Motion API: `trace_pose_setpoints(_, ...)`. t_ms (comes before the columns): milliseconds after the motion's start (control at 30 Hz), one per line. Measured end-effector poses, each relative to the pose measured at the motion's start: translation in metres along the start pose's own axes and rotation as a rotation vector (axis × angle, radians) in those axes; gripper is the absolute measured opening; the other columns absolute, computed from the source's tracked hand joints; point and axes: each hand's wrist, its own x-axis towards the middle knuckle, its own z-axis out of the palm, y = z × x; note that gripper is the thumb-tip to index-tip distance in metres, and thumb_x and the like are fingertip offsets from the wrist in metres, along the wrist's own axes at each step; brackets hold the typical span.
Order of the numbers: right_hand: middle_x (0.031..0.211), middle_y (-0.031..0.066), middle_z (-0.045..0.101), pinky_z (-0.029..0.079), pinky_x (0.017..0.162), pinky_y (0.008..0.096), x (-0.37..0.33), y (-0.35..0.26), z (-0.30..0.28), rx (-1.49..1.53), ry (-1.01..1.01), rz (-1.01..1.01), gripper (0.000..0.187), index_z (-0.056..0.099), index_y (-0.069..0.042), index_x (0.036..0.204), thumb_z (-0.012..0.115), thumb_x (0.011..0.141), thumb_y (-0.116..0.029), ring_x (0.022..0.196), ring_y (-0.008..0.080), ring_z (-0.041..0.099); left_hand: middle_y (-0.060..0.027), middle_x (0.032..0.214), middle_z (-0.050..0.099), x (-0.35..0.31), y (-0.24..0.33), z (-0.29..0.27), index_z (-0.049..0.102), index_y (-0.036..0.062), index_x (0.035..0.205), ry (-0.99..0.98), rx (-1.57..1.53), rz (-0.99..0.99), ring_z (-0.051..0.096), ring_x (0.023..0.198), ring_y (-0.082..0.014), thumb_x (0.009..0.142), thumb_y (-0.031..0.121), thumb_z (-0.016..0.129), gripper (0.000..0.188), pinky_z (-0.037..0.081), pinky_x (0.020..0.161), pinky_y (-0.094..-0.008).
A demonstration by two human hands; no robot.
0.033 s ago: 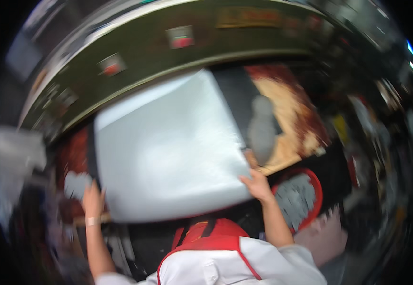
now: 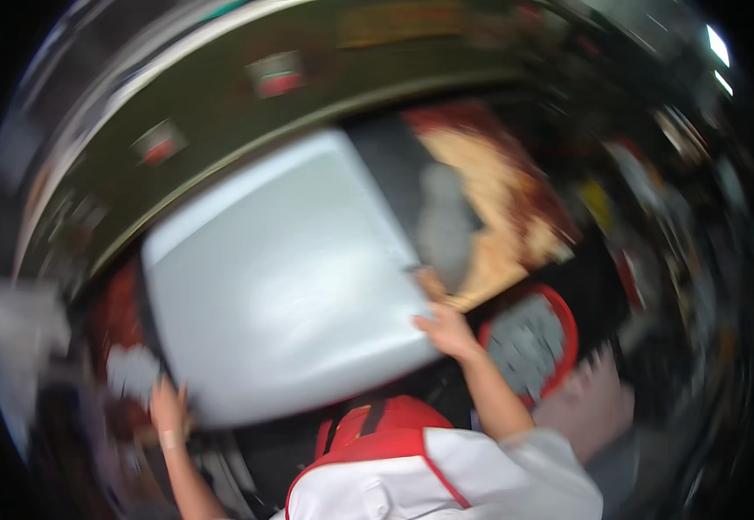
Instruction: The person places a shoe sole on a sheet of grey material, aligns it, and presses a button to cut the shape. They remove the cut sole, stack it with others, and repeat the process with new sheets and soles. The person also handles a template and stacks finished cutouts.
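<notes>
Kitchen line, heavily motion-blurred; dark counter [image 2: 221, 165] curving across the top. A large pale grey tray [image 2: 281, 277], smooth, flat, round-cornered, sits tilted over the middle of the work surface. Left hand [image 2: 167, 407] grips its near left corner; right hand [image 2: 446, 329] clamps the near right corner. Hands well apart. Judgement: keep both grips level and move the corners together, or the wide sheet will twist. Beyond its right edge, a pan of crumbly tan food [image 2: 498, 208]. Near the right hand, a red-rimmed round dish [image 2: 533, 342].
</notes>
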Motion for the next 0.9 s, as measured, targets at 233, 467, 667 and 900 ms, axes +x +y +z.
trace_pose_setpoints(233,0.108,0.0200,0.063,0.046,0.088,0.0364,-0.002,-0.013,0.003,-0.026,0.076,-0.438,0.037,0.055,0.004,0.119,0.060,0.084,-0.008,0.100,0.0290,0.061,-0.0226,0.094,0.067,-0.022,-0.043,0.081,0.065,-0.0007,0.105,0.223,-0.101,-0.095,0.064,0.075,-0.0348,0.090,0.039,0.061,0.042,0.052,0.067,-0.0424)
trace_pose_setpoints(467,0.124,0.0196,0.059,0.045,0.093,0.0350,-0.041,0.003,-0.001,-0.023,0.055,-0.312,0.051,0.048,-0.002,0.134,0.057,0.083,-0.003,0.110,0.0287,0.059,-0.0226,0.093,0.067,-0.020,-0.005,0.078,0.065,-0.0009,0.104,0.296,-0.140,-0.077,0.064,0.074,-0.0349,0.090,0.037,0.061,0.041,0.052,0.067,-0.0425)
trace_pose_setpoints(667,0.065,0.0155,0.059,0.049,0.062,0.0378,0.079,-0.079,0.024,0.069,0.038,-0.364,0.041,0.059,-0.001,0.122,0.051,0.081,-0.003,0.059,0.0226,0.057,-0.0226,0.092,0.067,-0.008,-0.008,0.070,0.066,-0.0010,0.103,0.324,-0.144,-0.043,0.064,0.074,-0.0351,0.090,0.037,0.062,0.040,0.052,0.067,-0.0426)
trace_pose_setpoints(900,0.093,0.0192,0.054,0.047,0.079,0.0459,0.144,-0.095,0.074,-0.329,0.821,-0.561,0.014,0.062,0.000,0.083,0.065,0.079,-0.013,0.094,0.0338,0.054,-0.0226,0.091,0.067,0.004,-0.007,0.069,0.066,-0.0013,0.103,0.339,-0.163,-0.021,0.064,0.074,-0.0353,0.090,0.036,0.062,0.039,0.052,0.067,-0.0427)
